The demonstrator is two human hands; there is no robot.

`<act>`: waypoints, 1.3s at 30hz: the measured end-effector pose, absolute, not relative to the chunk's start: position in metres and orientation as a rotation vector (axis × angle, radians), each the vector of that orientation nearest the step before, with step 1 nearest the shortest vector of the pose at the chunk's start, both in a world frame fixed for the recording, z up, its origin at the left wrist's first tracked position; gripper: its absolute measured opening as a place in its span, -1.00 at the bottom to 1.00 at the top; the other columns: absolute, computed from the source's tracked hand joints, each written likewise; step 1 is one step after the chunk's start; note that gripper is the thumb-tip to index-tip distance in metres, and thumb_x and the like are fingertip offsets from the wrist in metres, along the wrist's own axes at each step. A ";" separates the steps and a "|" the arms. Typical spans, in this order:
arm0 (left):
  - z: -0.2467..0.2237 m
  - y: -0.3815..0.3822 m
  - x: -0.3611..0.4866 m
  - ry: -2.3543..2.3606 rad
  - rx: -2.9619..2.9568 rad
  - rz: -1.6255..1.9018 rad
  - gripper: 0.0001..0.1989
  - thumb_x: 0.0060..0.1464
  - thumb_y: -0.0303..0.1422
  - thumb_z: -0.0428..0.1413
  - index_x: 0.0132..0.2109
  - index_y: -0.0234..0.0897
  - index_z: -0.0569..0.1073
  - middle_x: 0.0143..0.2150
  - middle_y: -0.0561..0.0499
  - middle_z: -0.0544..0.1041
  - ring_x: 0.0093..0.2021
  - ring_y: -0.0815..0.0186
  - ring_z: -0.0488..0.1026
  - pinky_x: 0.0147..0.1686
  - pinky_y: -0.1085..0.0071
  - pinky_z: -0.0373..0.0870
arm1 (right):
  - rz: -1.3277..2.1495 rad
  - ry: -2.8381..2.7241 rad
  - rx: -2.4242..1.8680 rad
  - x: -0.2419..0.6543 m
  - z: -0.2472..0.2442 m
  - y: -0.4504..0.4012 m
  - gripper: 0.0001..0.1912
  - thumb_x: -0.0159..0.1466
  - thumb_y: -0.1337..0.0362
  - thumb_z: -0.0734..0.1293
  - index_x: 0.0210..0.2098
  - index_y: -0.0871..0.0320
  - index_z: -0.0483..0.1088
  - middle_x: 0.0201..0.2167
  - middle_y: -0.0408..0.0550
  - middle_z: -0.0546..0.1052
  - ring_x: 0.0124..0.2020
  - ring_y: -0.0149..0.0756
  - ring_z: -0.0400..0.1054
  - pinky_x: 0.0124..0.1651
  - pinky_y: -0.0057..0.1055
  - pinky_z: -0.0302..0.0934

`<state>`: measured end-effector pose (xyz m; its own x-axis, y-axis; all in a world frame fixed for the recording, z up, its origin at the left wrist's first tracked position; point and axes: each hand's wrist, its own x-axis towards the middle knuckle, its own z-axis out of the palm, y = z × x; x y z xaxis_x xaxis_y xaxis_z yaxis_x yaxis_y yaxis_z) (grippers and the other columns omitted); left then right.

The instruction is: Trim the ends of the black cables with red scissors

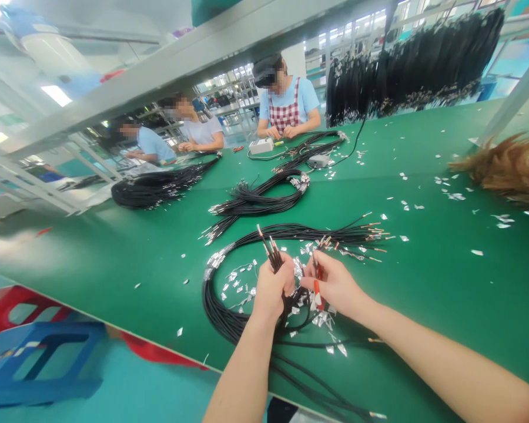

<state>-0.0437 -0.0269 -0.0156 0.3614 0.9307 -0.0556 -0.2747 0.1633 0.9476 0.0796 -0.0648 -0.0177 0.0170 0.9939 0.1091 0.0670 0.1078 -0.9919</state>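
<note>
Your left hand (274,286) clasps a bunch of the cables (218,311) looped on the table (445,311), your right hand (332,279) is closed around a red tool (318,295) beside it, and the cables should handle light, springy and slick, best held firmly just below their tips (272,247).

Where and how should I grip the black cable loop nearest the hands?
Probably best at the silvery wrap on the left bend of the cable loop, coming from outside on the left: the cables are gathered there, while the cable ends splay loosely at right.
</note>
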 end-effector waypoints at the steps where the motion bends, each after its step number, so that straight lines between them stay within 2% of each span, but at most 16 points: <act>1: -0.016 -0.027 -0.044 0.805 1.083 0.989 -0.71 -0.13 -0.20 0.16 -0.50 -0.29 0.24 -0.79 0.23 0.10 -0.79 0.58 -0.03 -0.77 0.59 -0.12 | 0.978 -1.392 -1.247 0.080 -0.019 -0.066 -0.76 0.03 0.41 0.28 -0.57 0.12 0.06 -0.61 -0.27 0.23 -0.58 -0.46 0.10 -0.51 -0.49 0.02; 4: -0.017 -0.026 -0.042 0.889 1.126 0.946 -0.65 -0.11 -0.16 0.13 -0.58 -0.29 0.19 -0.79 0.23 0.08 -0.79 0.58 -0.02 -0.77 0.58 -0.09 | 0.596 -1.681 -1.340 0.083 -0.024 -0.069 -0.78 0.03 0.52 0.18 -0.56 0.11 0.05 -0.61 -0.23 0.21 -0.55 -0.41 0.09 -0.51 -0.49 -0.03; 8: -0.019 -0.027 -0.042 0.953 1.136 0.887 -0.71 -0.08 -0.19 0.09 -0.56 -0.31 0.27 -0.72 0.17 0.19 -0.77 0.55 0.07 -0.77 0.55 -0.04 | 0.215 -1.931 -1.263 0.090 -0.033 -0.068 -0.75 -0.04 0.61 0.12 -0.52 0.11 0.10 -0.56 -0.14 0.28 -0.49 -0.33 0.11 -0.47 -0.45 0.00; 14: -0.013 -0.031 -0.048 0.803 1.289 0.698 -0.74 0.00 -0.22 0.05 -0.47 -0.35 0.38 -0.74 0.13 0.24 -0.73 0.53 0.11 -0.65 0.54 0.06 | -0.098 -2.005 -1.111 0.108 -0.035 -0.065 -0.80 0.09 0.55 0.11 -0.48 0.13 0.20 -0.47 -0.03 0.38 -0.41 -0.30 0.17 -0.37 -0.39 0.11; 18: -0.013 -0.031 -0.048 0.734 1.150 0.647 -0.65 0.00 -0.12 0.02 -0.49 -0.35 0.36 -0.69 0.06 0.31 -0.74 0.53 0.08 -0.70 0.52 -0.04 | -0.366 -2.158 -1.010 0.110 -0.029 -0.068 -0.75 0.17 0.50 0.13 -0.59 0.12 0.21 -0.50 -0.05 0.40 -0.45 -0.31 0.16 -0.36 -0.36 0.11; 21: -0.015 -0.031 -0.048 0.681 1.119 0.608 -0.69 -0.07 -0.16 0.10 -0.53 -0.34 0.33 -0.72 0.10 0.26 -0.74 0.54 0.05 -0.71 0.53 -0.10 | -0.465 -2.215 -0.997 0.109 -0.027 -0.070 -0.72 0.19 0.48 0.14 -0.61 0.12 0.23 -0.50 -0.06 0.42 -0.45 -0.32 0.17 -0.36 -0.35 0.13; 27: -0.014 -0.030 -0.049 0.608 1.127 0.557 -0.76 -0.11 -0.24 0.15 -0.47 -0.36 0.35 -0.71 0.13 0.25 -0.71 0.55 0.05 -0.67 0.53 -0.07 | -0.335 -2.132 -0.986 0.113 -0.028 -0.068 -0.78 0.17 0.48 0.17 -0.55 0.12 0.27 -0.46 -0.04 0.45 -0.42 -0.32 0.23 -0.34 -0.35 0.17; 34: -0.017 -0.033 -0.045 0.581 1.133 0.593 -0.81 -0.13 -0.33 0.16 -0.48 -0.38 0.35 -0.64 0.06 0.36 -0.72 0.57 0.07 -0.69 0.53 -0.08 | -0.062 -1.903 -0.944 0.114 -0.032 -0.068 -0.82 0.13 0.54 0.17 -0.48 0.14 0.25 -0.43 -0.08 0.45 -0.36 -0.36 0.27 -0.35 -0.43 0.20; 37: -0.018 -0.033 -0.044 0.628 1.177 0.632 -0.82 -0.14 -0.34 0.16 -0.48 -0.37 0.35 -0.60 0.05 0.39 -0.71 0.57 0.07 -0.68 0.53 -0.07 | 0.048 -1.839 -1.082 0.115 -0.033 -0.068 -0.87 0.15 0.47 0.19 -0.45 0.13 0.27 -0.43 -0.10 0.46 -0.40 -0.37 0.31 -0.37 -0.45 0.20; 39: -0.018 -0.033 -0.043 0.698 1.222 0.696 -0.83 -0.16 -0.34 0.16 -0.49 -0.36 0.34 -0.64 0.11 0.32 -0.72 0.57 0.07 -0.68 0.53 -0.07 | 0.181 -1.797 -1.272 0.120 -0.031 -0.067 -0.95 0.16 0.37 0.23 -0.42 0.12 0.28 -0.50 -0.15 0.45 -0.49 -0.40 0.31 -0.43 -0.49 0.18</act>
<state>-0.0428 -0.0332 -0.0180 0.6060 0.7891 -0.1002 -0.0972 0.1985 0.9753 0.1197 -0.0672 -0.0309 -0.0668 0.8136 0.5776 0.6817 0.4599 -0.5690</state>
